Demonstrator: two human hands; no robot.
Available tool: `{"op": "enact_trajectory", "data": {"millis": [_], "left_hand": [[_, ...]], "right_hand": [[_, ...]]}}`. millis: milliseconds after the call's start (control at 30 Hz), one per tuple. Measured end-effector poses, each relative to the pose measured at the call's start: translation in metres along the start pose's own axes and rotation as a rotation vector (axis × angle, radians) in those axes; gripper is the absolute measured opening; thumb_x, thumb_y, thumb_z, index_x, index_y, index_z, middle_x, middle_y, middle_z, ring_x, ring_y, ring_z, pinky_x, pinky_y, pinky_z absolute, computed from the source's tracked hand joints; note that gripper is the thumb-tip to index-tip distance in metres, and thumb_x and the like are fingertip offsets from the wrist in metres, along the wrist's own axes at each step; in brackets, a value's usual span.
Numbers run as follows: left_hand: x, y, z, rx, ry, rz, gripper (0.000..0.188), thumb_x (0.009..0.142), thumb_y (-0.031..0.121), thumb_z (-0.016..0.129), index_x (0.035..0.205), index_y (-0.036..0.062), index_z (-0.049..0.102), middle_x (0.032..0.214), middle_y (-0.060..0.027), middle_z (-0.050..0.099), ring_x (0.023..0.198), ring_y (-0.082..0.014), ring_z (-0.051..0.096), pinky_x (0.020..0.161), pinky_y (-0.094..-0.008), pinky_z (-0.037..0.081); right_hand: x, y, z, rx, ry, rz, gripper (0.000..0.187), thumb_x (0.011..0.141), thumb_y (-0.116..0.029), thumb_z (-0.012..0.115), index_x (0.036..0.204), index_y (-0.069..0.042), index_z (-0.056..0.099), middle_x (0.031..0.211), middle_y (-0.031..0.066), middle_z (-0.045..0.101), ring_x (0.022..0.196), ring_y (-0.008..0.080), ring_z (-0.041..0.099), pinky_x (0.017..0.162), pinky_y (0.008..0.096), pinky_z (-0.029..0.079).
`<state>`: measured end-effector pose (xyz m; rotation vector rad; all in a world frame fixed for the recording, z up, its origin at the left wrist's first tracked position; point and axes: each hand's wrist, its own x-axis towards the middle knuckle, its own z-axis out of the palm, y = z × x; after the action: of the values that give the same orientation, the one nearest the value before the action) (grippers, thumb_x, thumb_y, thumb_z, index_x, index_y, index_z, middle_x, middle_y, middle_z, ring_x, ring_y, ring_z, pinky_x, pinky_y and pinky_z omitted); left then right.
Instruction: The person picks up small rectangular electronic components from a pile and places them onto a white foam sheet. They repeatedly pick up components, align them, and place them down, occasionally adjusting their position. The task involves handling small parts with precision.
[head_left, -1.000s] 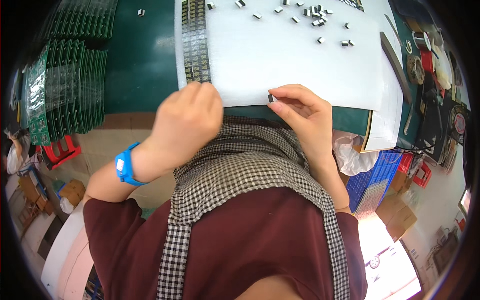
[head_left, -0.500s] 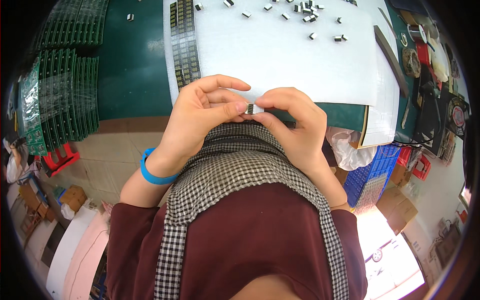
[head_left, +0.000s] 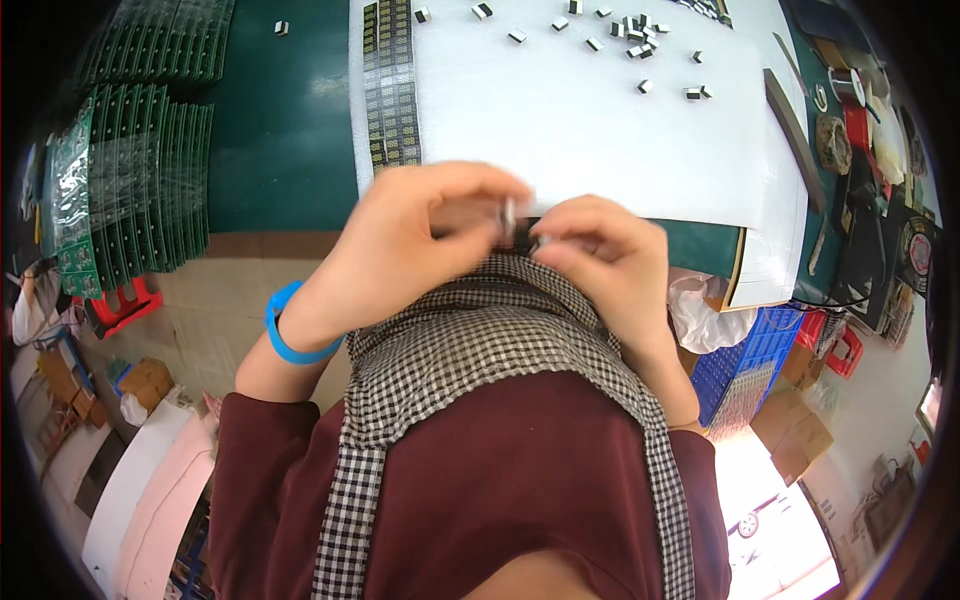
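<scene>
My left hand (head_left: 425,225), a blue band on its wrist, is pinched around a small white block (head_left: 508,216) that is smeared by motion. A short gap to the right, my right hand (head_left: 610,255) has its thumb and forefinger pressed together. Something small and pale shows at its fingertips, too blurred to name. Both hands are above the near table edge, in front of my checked apron (head_left: 480,345). Beyond them, several small white-and-black blocks (head_left: 640,35) lie scattered on a white foam sheet (head_left: 560,130). A dark strip with printed digit shapes (head_left: 390,90) runs along the sheet's left side.
Stacked green circuit boards (head_left: 150,180) stand at the left of the green table (head_left: 280,130), with one loose block (head_left: 281,28) nearby. A dark bar (head_left: 793,140) lies at the sheet's right. Further right are a wire spool (head_left: 846,86) and tools. A blue crate (head_left: 745,365) stands below.
Both hands were together on one white block with a dark striped face. Now they are apart, the left keeping the block. The view has shifted slightly.
</scene>
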<state>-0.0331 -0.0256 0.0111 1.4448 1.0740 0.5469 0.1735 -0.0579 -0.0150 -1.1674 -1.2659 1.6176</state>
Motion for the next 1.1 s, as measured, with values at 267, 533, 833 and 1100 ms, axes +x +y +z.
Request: {"op": "enact_trajectory", "data": {"millis": [267, 533, 833, 1100], "left_hand": [[-0.019, -0.024, 0.004, 1.29, 0.308, 0.257, 0.03, 0.07, -0.003, 0.059, 0.1, -0.0043, 0.061, 0.111, -0.0175, 0.057, 0.097, -0.0279, 0.059, 0.074, -0.0281, 0.052], [-0.022, -0.031, -0.002, 1.253, 0.309, 0.484, 0.023, 0.074, 0.001, 0.06, 0.095, -0.0068, 0.061, 0.094, -0.0183, 0.065, 0.085, -0.0269, 0.065, 0.071, -0.0306, 0.054], [-0.006, -0.02, 0.017, -0.673, 0.112, -0.217, 0.022, 0.086, 0.003, 0.06, 0.106, -0.0043, 0.061, 0.086, -0.011, 0.068, 0.079, -0.014, 0.065, 0.07, -0.0241, 0.054], [-0.002, -0.023, 0.022, -0.734, 0.073, -0.195, 0.023, 0.087, 0.004, 0.059, 0.109, -0.0033, 0.058, 0.086, -0.0091, 0.067, 0.078, -0.0114, 0.064, 0.072, -0.0239, 0.054]], "right_hand": [[0.006, 0.006, 0.0, -0.014, 0.114, 0.066, 0.016, 0.079, 0.004, 0.066, 0.095, 0.005, 0.062, 0.094, 0.0085, 0.063, 0.085, 0.0134, 0.062, 0.077, 0.0233, 0.051], [0.008, 0.008, 0.002, -0.02, 0.199, 0.046, 0.017, 0.077, -0.001, 0.07, 0.094, 0.002, 0.065, 0.089, 0.0065, 0.065, 0.081, 0.0111, 0.063, 0.071, 0.0219, 0.052], [0.013, 0.008, 0.01, -0.612, 0.198, -0.531, 0.021, 0.066, -0.002, 0.075, 0.084, -0.005, 0.065, 0.082, 0.0063, 0.062, 0.072, 0.0184, 0.062, 0.059, 0.0264, 0.049], [0.012, 0.006, 0.009, -0.614, 0.189, -0.562, 0.022, 0.065, -0.003, 0.076, 0.083, -0.006, 0.064, 0.081, 0.0054, 0.062, 0.069, 0.017, 0.062, 0.056, 0.026, 0.049]]}}
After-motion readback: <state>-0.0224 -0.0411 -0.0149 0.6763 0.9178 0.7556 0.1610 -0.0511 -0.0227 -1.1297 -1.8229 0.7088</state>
